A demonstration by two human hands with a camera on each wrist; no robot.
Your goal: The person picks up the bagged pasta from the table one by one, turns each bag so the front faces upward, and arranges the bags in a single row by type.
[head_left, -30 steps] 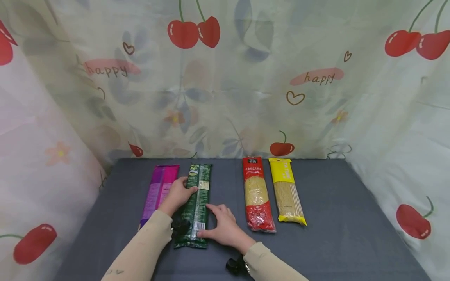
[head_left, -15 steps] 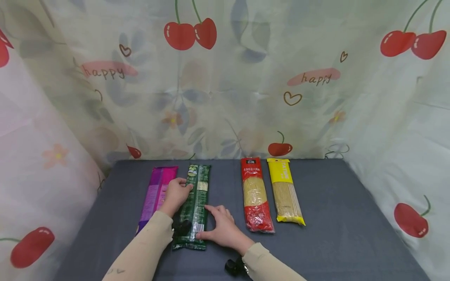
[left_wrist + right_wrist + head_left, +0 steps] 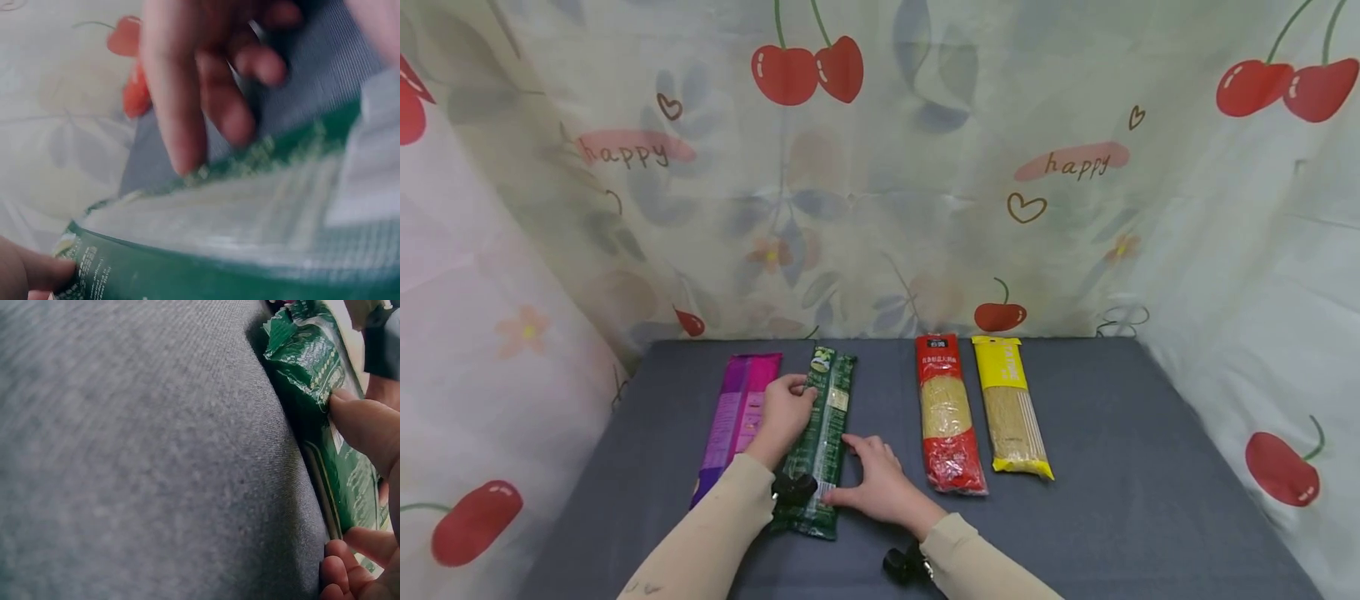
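Observation:
A long green pasta packet [image 3: 824,446] lies lengthwise on the dark grey table, its back seam and barcode showing. It is tilted, with its left side raised. My left hand [image 3: 786,415] pinches its left edge near the far end; in the left wrist view a thumb [image 3: 47,272] presses the green film. My right hand [image 3: 883,487] touches the right edge, thumb and index finger spread along it. In the right wrist view that thumb [image 3: 359,419] rests near the packet's crimped end. A purple and pink packet [image 3: 737,412] lies partly hidden under my left arm.
Right of my hands lie a red spaghetti packet [image 3: 947,408] and a yellow one [image 3: 1013,417], side by side with a small gap. A cherry-patterned cloth [image 3: 880,250] hangs behind the table [image 3: 1112,500] and at both sides.
The green packet has gone from lying flat to tilted, its left edge lifted by my left hand and its far end turned slightly right. My right hand has barely moved.

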